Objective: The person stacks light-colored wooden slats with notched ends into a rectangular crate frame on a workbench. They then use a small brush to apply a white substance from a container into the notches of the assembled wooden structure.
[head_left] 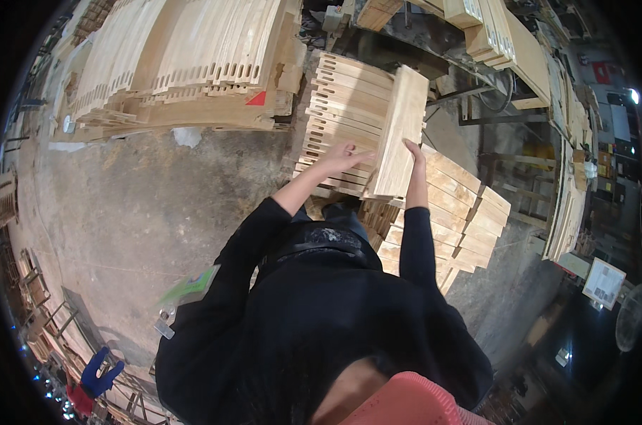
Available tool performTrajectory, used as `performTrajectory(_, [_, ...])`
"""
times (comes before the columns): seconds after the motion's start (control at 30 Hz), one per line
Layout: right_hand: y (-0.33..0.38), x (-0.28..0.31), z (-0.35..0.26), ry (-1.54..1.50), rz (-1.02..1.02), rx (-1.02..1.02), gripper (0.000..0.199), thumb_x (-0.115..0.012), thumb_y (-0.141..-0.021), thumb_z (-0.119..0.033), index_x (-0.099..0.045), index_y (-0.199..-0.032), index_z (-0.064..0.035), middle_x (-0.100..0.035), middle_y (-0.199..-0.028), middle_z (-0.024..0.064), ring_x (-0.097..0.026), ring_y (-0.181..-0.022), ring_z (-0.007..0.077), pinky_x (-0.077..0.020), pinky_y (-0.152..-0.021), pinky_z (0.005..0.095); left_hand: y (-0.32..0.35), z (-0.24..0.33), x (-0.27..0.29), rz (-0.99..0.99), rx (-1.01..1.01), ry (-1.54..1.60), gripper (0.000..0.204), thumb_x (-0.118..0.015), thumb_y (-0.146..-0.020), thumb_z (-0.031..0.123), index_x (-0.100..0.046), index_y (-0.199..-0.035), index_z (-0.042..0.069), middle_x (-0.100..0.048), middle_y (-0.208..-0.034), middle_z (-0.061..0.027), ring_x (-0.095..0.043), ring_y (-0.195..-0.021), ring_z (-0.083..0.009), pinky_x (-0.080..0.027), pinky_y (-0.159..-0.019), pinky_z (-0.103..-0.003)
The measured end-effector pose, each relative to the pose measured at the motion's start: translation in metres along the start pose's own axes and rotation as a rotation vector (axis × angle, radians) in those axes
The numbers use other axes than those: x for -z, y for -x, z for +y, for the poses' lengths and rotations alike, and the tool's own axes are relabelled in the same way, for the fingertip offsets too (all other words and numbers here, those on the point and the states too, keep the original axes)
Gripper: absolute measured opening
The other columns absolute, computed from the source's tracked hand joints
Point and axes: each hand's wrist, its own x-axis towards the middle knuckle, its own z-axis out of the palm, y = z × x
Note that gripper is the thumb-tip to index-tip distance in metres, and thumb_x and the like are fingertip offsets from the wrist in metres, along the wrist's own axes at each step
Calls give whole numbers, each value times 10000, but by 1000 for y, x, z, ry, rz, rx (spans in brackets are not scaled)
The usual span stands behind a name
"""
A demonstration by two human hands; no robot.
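Note:
A pale wooden board (pixel 400 131) stands out above a stack of slotted wooden boards (pixel 346 106) in front of me, lying lengthwise away from me. My right hand (pixel 416 154) grips its right edge, thumb on the upper face and the other fingers hidden behind. My left hand (pixel 347 159) is just left of the board, over the slotted stack, its fingers stretched out and apart. Whether its fingertips touch the board I cannot tell. Oblong slots show along the left ends of the stacked boards.
At the far left, long rows of slotted boards (pixel 186 49) rest on a wooden base. More wood pieces (pixel 462 205) are piled at my right. A metal-framed bench with boards (pixel 508 53) stands far right. Concrete floor (pixel 158 191) lies to my left; a person (pixel 94 379) is at the lower left.

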Motion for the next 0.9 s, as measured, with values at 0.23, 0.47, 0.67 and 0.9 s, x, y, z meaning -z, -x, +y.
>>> performTrajectory(0.23, [43,-14,45,-484,-118,160,648,-615,-904,-354,-433,-1437,-34,-557,-1365,179,-568,-1208,347,-470,-1037,466,-13,38,-57,38,-132,-184,1265,-875,-607,452,-187,-1519,-92,-408,-1452,-328,-438,-1364,-372,-378,-1119,-396])
performTrajectory(0.47, [12,33,23,-348,73,157,821,-556,-941,-625,-335,-1521,-87,-423,-1512,111,-465,-1315,298,-354,-1109,431,17,62,-5,55,-350,-971,1167,-845,-605,359,-237,-1545,34,-475,-1328,-239,-491,-1225,-354,-406,-1030,-443])
performTrajectory(0.67, [8,84,15,60,522,316,823,-516,-960,-604,-230,-1586,-153,-292,-1601,160,-314,-1445,350,-284,-1152,476,-4,7,39,81,-544,-1300,1129,-838,-646,400,-238,-1568,145,-449,-1383,-171,-425,-1289,-331,-287,-1103,-510])
performTrajectory(0.9, [-23,88,11,288,293,318,673,-394,-1030,-550,-434,-1495,-66,-430,-1531,122,-353,-1430,269,-260,-1172,378,18,-7,60,205,-419,-1279,1209,-863,-623,422,-183,-1579,132,-393,-1448,-174,-311,-1407,-352,-122,-1182,-633])
